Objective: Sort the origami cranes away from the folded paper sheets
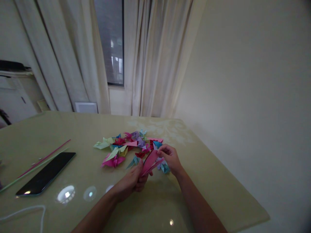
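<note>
Forearms: left forearm (97, 210) slants up from the bottom edge, left of centre; right forearm (198, 205) rises from the bottom, right of centre, wrist bent inward.
Left fingers: left hand (133, 178) clamped on the folded pink paper (150, 162), thumb above, other fingers curled beneath.
Right fingers: right hand (171, 158) pinches the paper's upper end between thumb and forefinger, the rest curled.
Pink paper: just below the frame's centre, tilted, its layers parted along the lower edge.
Behind it: pile of folded papers (141, 141), many colours, mid-frame; paper and hands hide its near right part.
Left side: black phone (46, 174) lying flat, a pink stick (52, 151) and a green stick (36, 166) just beyond it; white cable (29, 207) at lower left.
Backdrop: pale curtains (73, 55) across the top, bare wall (255, 81) at right.
</note>
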Action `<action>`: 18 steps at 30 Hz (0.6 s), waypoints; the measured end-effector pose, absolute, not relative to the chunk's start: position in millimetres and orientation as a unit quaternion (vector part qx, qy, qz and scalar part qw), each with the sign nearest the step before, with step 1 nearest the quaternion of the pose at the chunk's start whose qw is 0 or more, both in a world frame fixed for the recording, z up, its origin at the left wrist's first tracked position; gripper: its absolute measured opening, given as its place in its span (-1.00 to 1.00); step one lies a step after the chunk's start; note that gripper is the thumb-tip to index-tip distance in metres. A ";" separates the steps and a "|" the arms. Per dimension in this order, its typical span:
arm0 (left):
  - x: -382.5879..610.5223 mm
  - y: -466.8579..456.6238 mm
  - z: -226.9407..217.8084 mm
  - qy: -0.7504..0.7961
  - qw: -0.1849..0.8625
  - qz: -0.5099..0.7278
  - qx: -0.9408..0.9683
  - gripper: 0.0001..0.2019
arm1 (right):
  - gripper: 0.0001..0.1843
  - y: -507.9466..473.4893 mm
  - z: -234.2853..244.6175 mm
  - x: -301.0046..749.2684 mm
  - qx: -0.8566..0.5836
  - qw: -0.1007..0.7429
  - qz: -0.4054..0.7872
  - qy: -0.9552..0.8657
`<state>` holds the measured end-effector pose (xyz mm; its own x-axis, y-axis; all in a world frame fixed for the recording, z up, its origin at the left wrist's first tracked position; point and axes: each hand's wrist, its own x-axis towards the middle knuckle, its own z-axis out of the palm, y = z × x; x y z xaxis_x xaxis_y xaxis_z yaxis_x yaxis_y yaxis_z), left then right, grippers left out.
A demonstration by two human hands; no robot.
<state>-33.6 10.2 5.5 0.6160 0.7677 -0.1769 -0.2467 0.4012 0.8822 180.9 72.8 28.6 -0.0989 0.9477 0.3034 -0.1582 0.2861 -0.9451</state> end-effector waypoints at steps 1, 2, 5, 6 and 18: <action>-34.1 10.1 4.5 0.288 0.790 0.320 0.437 -0.28 | -0.65 72.4 27.7 180.1 -0.347 0.567 0.489 -0.565; -34.5 9.8 4.1 0.280 0.794 0.318 0.436 -0.29 | -0.65 71.8 27.0 179.3 -0.344 0.560 0.494 -0.570; -36.0 7.4 6.0 0.252 0.794 0.319 0.453 -0.34 | -0.64 69.4 26.5 177.7 -0.343 0.540 0.496 -0.587; -36.3 6.6 7.0 0.248 0.791 0.317 0.460 -0.35 | -0.64 68.8 26.9 177.5 -0.344 0.538 0.493 -0.591; -33.7 10.3 -2.5 0.327 0.754 0.338 0.459 -0.31 | -0.44 67.7 25.3 170.1 -0.321 0.556 0.518 -0.565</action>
<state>-33.7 10.3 -2.5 0.5580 0.8095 -0.1827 -0.2094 0.3504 0.9129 170.1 67.7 25.3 -0.1748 0.9392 0.2956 -0.2145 0.2567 -0.9424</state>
